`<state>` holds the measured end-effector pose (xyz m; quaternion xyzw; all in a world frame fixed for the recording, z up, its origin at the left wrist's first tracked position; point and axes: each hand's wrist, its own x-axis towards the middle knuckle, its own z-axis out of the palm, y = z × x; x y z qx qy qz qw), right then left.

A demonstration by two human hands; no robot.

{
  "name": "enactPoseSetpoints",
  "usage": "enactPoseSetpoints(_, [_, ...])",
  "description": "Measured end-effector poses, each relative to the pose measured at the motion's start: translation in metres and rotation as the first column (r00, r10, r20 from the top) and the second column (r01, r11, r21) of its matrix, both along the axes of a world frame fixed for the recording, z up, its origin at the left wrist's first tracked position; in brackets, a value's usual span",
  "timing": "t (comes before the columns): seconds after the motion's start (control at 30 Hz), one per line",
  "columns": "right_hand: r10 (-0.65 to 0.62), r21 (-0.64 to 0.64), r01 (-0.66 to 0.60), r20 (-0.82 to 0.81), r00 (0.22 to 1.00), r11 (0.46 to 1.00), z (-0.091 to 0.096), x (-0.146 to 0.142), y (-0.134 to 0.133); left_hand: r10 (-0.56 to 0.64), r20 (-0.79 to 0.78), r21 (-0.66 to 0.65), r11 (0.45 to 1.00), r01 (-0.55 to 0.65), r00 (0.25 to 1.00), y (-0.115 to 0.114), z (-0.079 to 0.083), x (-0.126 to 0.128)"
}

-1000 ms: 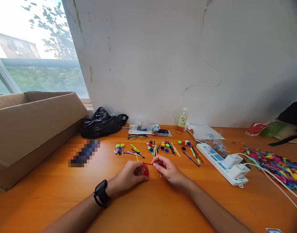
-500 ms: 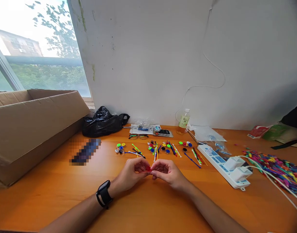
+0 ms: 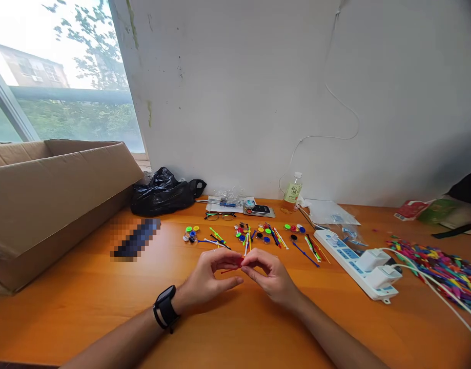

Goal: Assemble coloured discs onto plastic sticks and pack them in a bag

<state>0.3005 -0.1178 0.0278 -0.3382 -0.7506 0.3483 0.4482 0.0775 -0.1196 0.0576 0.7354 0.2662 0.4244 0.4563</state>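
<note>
My left hand [image 3: 209, 279], with a black watch on the wrist, and my right hand [image 3: 271, 274] meet fingertip to fingertip just above the orange table [image 3: 85, 312]. Both pinch a small red plastic piece [image 3: 238, 263]; a thin red stick pokes out below the left fingers. Just beyond the hands lie rows of small coloured caps and thin coloured sticks [image 3: 254, 236].
A large open cardboard box [image 3: 54, 195] stands at the left, a black plastic bag [image 3: 162, 192] behind it. A bottle [image 3: 292, 192], a phone [image 3: 260, 209] and glasses [image 3: 219, 216] sit by the wall. A white power strip [image 3: 358, 261] with plugs and a heap of coloured pieces [image 3: 443, 266] lie right.
My hands came together: a second ago they held a red stick stretched between them with a red cap under the left hand; now the fingertips touch around the red piece.
</note>
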Motion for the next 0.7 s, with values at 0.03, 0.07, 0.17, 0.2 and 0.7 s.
enactPoseSetpoints(0.03, [-0.006,0.048,0.005,0.023,1.0,0.999,-0.0001,-0.0004,-0.0009,0.007,0.001,0.018,1.0,-0.007,1.0,-0.0006,0.0012,-0.0001])
enactPoseSetpoints(0.07, [-0.013,0.093,0.009,0.042,0.999,0.996,-0.0007,-0.0008,-0.0016,0.017,0.002,0.035,0.999,-0.017,1.0,-0.0012,0.0022,-0.0001])
enactPoseSetpoints(0.17, [-0.028,0.2,0.012,0.079,0.997,0.98,-0.0034,-0.0016,-0.0025,0.053,0.0,0.069,0.996,-0.053,0.999,-0.0024,0.0038,0.0001])
enactPoseSetpoints(0.2, [-0.031,0.227,0.01,0.088,0.996,0.974,-0.004,-0.0017,-0.0025,0.063,-0.001,0.078,0.995,-0.062,0.998,-0.0026,0.004,0.0002])
enactPoseSetpoints(0.7, [-0.049,0.312,0.001,0.146,0.988,0.95,0.0005,-0.0015,-0.0036,0.118,-0.013,0.166,0.979,-0.114,0.993,-0.0024,0.0013,0.0009])
